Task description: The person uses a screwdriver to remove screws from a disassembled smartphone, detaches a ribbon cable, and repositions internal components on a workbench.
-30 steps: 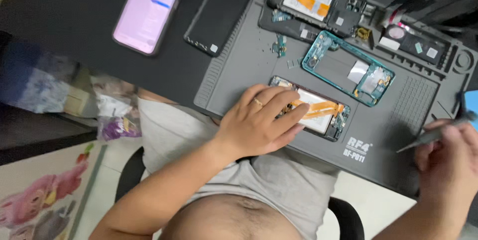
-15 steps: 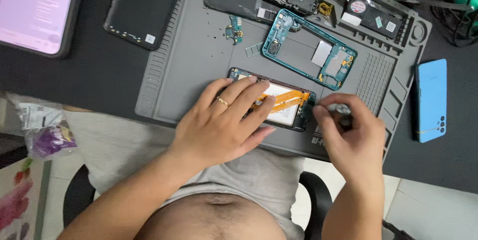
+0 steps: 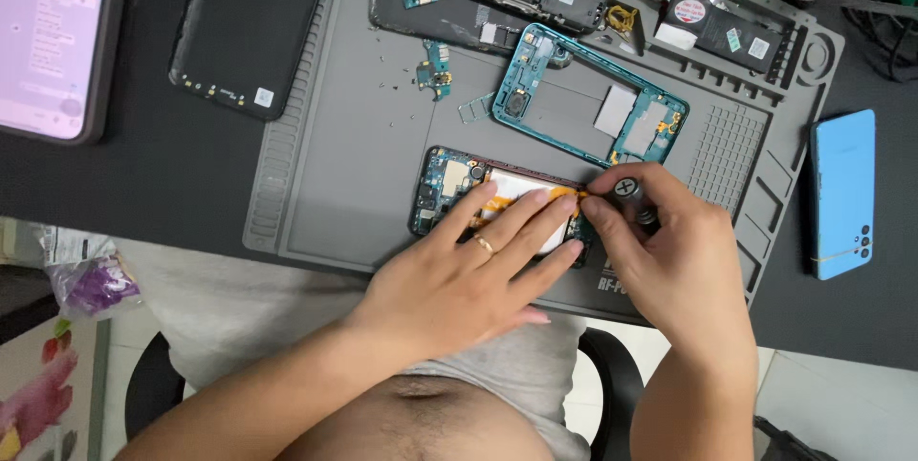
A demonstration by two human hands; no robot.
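1. We are pressing our left hand (image 3: 469, 270), fingers flat, on the opened phone (image 3: 449, 188) at the mat's (image 3: 344, 164) near edge.
2. Our right hand (image 3: 669, 251) is pinching a screwdriver (image 3: 628, 191) upright at the phone's right end.
3. The phone looks light, stiff and fragile inside; we are bracing it, avoiding loose ribbons.

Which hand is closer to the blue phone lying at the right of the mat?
Right. The right hand holds a screwdriver just left of the blue phone; the left hand rests farther left on the opened phone.

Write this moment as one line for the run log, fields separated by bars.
left hand: flat on opened phone | right hand: gripping screwdriver upright at phone's right end | surface: grey repair mat
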